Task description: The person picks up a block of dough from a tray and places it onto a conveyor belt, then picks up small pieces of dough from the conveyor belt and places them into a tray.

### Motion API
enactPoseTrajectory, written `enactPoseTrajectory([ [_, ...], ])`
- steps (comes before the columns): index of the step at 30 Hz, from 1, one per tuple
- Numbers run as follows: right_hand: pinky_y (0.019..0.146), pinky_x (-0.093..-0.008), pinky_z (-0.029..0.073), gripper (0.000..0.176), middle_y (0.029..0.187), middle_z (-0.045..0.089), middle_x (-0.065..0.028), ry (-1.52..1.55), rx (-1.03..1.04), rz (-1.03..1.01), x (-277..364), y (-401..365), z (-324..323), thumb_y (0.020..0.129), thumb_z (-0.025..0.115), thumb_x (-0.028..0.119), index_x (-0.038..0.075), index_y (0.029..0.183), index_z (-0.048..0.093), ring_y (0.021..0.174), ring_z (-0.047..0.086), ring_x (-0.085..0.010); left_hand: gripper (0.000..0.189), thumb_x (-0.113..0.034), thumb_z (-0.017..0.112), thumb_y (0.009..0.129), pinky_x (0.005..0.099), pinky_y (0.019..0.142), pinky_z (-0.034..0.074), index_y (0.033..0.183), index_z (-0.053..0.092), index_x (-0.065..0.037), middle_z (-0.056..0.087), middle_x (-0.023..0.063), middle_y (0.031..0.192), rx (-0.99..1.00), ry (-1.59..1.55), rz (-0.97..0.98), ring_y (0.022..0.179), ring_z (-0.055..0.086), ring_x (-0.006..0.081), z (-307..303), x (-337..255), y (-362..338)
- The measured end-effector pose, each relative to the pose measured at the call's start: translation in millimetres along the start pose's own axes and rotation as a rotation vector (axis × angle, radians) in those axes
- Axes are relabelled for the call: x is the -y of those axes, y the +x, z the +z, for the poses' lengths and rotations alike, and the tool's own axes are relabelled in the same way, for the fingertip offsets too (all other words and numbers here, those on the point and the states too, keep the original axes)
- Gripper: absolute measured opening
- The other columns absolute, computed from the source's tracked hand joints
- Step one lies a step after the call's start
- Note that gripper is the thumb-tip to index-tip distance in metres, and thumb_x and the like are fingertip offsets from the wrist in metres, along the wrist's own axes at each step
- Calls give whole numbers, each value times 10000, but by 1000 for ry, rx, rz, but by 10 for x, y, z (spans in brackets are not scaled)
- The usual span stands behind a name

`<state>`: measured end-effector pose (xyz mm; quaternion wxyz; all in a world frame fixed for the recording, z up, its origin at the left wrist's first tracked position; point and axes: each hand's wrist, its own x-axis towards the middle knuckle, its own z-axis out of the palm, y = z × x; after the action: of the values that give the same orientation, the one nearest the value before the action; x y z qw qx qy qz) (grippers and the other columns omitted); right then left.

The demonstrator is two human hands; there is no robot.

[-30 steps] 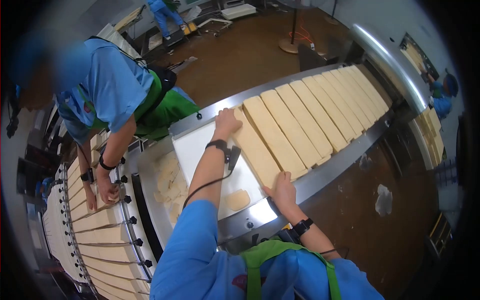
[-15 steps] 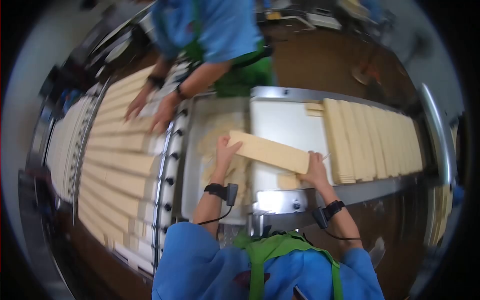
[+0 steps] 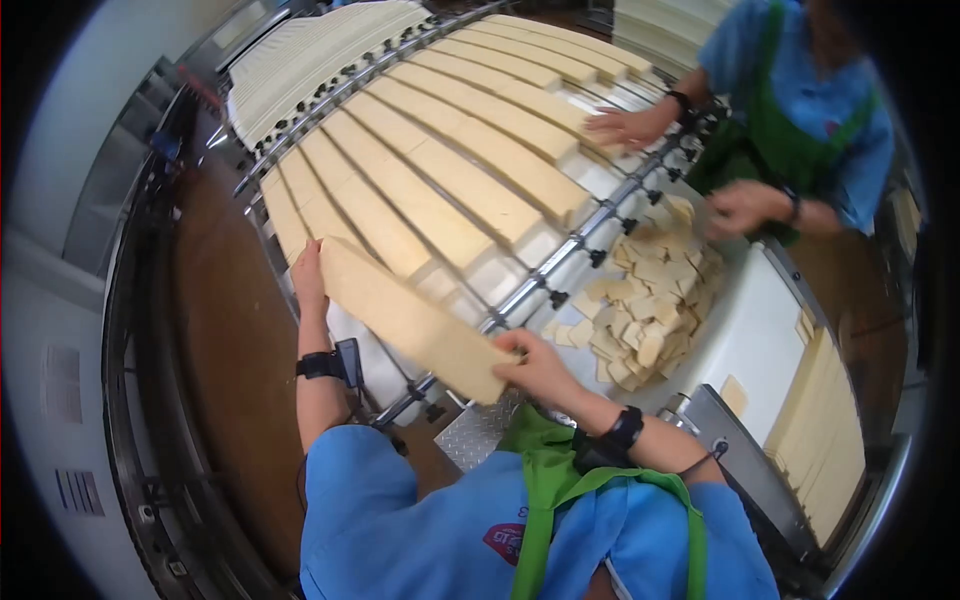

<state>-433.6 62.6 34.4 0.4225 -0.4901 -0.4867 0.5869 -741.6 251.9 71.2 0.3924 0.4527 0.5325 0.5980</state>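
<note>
A long pale-yellow strip of what looks like dough (image 3: 405, 315) is stretched between my two hands, held slantwise above the near-left edge of the conveyor. My left hand (image 3: 309, 272) grips its far-left end. Its near-right end is pinched between the thumb and fingers of my right hand (image 3: 543, 370). Just beyond the held strip, similar strips (image 3: 420, 185) lie in rows on the conveyor, separated by thin rods. To the right of my right hand, a tray (image 3: 585, 368) holds a heap of cut offcuts (image 3: 650, 300).
A metal rail with black knobs (image 3: 557, 298) runs along the conveyor's near side. Across from me, a co-worker's hand (image 3: 632, 127) touches the strips; the other (image 3: 745, 208) is above the offcuts. Stacked strips (image 3: 815, 430) stand on a white board (image 3: 745, 335) at right.
My view has turned left toward the conveyor. The held strip has moved from above the tray and white board to the conveyor's near-left edge, with both my hands still on it.
</note>
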Motion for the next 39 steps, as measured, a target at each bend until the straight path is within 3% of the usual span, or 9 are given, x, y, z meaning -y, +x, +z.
enactPoseTrajectory([
  [4, 593, -243, 530, 319, 960, 501, -87, 395, 176, 264, 3, 135, 1008, 749, 624, 15, -7, 1036, 486, 742, 593, -172, 346, -264, 497, 869, 248, 650, 449, 938, 609, 56, 627, 85, 824, -4, 132, -220, 735, 576, 128, -915, 503, 412],
  [11, 654, -260, 542, 393, 992, 448, -88, 421, 199, 423, -217, 287, 1523, 741, 607, -14, -4, 1091, 429, 824, 571, -186, 335, -329, 467, 866, 313, 696, 437, 875, 642, -43, 603, 145, 789, 336, 806, 20, 751, 562, 208, -1150, 858, 694],
  [17, 637, -266, 533, 449, 1009, 430, -109, 371, 191, 439, -125, 423, 1584, 704, 555, -61, -9, 1120, 395, 848, 546, -196, 397, -397, 431, 841, 385, 842, 397, 878, 645, -65, 522, 177, 1117, 642, 1604, 351, 1004, 486, 334, -1071, 408, 772],
  [20, 651, -283, 535, 462, 1022, 403, -111, 351, 197, 442, -235, 481, 1635, 690, 535, -80, 8, 1123, 403, 859, 539, -216, 405, -388, 432, 838, 387, 910, 340, 863, 640, -40, 473, 146, 1197, 649, 1680, 636, 1124, 400, 329, -1203, 420, 845],
  [25, 652, -297, 485, 433, 1020, 429, -111, 192, 136, 371, -305, 603, 1770, 692, 484, -66, 5, 1113, 413, 858, 532, -214, 376, -352, 435, 844, 390, 930, 315, 913, 623, -33, 446, 117, 1243, 446, 1625, 511, 1192, 351, 266, -1301, 584, 899],
  [29, 795, -335, 426, 424, 1005, 475, -167, -54, 25, 56, -559, 793, 1966, 678, 479, -42, -9, 1098, 428, 923, 503, -274, 357, -319, 434, 852, 410, 918, 341, 1014, 581, -36, 429, 150, 1255, 474, 1569, 126, 1169, 393, 257, -1080, 181, 836],
  [31, 856, -374, 393, 415, 1005, 475, -224, -136, -30, -155, -433, 895, 1979, 673, 484, -9, -24, 1084, 432, 976, 471, -359, 369, -303, 435, 855, 428, 934, 333, 1075, 538, -26, 418, 185, 1251, 309, 1351, 196, 1152, 401, 296, -1127, 349, 846],
  [36, 866, -351, 385, 463, 1057, 510, -203, -207, 35, -165, -729, 959, 1884, 649, 481, 5, -18, 1111, 452, 1006, 484, -317, 494, -269, 456, 856, 416, 997, 280, 1209, 375, 67, 371, 272, 1256, 454, 1488, 345, 1170, 356, 379, -1189, 917, 897],
  [39, 814, -338, 426, 464, 1036, 548, -168, -132, 85, 27, -346, 807, 1541, 653, 467, 24, -21, 1115, 464, 930, 535, -295, 461, -239, 477, 846, 405, 986, 292, 1175, 426, 79, 419, 273, 1217, 448, 1287, 237, 1149, 383, 380, -1042, 667, 783],
])
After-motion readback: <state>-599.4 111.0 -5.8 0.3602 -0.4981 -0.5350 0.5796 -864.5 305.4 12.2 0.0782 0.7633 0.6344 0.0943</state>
